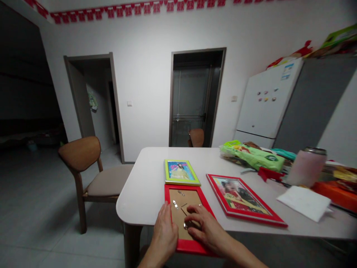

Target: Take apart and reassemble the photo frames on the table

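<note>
A red picture frame (206,208) lies face down near the table's front edge, its brown backing board (180,217) showing with several small metal fittings on it. My left hand (164,230) grips the frame's left side, the thumb side over the edge. Over the backing board, my right hand (205,225) is bent with its fingers apart. Its fingertips are close to a metal clip (185,225) at the lower part of the board; whether they touch it I cannot tell. A green picture frame (181,172) with a picture of a figure in a yellow dress lies just beyond.
To the right lies another red picture frame (244,199), face up. Farther right are a white paper sheet (305,202), a pink jar (307,167) and a green package (259,156). A wooden chair (80,154) stands left of the white table (145,178).
</note>
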Action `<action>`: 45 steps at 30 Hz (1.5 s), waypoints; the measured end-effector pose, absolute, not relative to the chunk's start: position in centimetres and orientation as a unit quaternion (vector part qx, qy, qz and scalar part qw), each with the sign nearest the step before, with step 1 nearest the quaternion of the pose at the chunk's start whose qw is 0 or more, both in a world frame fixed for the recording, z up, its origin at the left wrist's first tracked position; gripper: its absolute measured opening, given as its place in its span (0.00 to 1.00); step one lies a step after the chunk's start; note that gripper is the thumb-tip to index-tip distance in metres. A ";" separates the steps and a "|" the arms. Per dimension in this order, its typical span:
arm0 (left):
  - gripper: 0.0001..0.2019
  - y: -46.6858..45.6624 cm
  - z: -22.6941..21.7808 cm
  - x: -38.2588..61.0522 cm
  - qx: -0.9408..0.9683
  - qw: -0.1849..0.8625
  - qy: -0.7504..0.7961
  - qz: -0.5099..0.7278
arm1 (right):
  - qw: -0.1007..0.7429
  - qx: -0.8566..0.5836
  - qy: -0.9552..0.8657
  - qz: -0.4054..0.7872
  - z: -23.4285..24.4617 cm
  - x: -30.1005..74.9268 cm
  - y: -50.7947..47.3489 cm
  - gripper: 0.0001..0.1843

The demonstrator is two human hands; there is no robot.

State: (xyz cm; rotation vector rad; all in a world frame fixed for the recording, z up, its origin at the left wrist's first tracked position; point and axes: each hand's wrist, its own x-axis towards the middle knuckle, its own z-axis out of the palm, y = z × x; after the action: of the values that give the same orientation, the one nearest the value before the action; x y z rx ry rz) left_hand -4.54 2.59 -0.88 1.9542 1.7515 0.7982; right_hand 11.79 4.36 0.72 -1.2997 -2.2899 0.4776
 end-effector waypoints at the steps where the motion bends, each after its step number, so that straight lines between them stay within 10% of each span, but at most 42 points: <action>1: 0.29 2.6 -0.9 -4.5 0.699 0.197 0.625 0.285 | 0.228 -0.490 -0.826 0.159 0.8 12.0 4.4 0.17; 25: 0.25 3.8 2.0 -9.8 0.452 0.478 0.442 0.610 | 0.310 -0.502 -0.793 0.149 5.9 9.1 4.7 0.19; 36: 0.21 4.2 -0.1 -16.2 0.538 0.276 0.654 0.454 | 0.182 -0.664 -0.721 0.079 0.3 16.2 6.6 0.24; 45: 0.23 3.4 0.3 -12.3 0.657 0.082 0.646 0.380 | 0.304 -0.676 -0.605 0.291 1.7 15.9 6.7 0.33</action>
State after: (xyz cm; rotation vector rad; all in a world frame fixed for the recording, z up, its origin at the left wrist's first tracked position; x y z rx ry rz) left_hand -12.28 3.45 0.33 1.9636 1.9283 1.1347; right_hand 15.93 6.69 1.73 -1.7899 -1.6033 0.7714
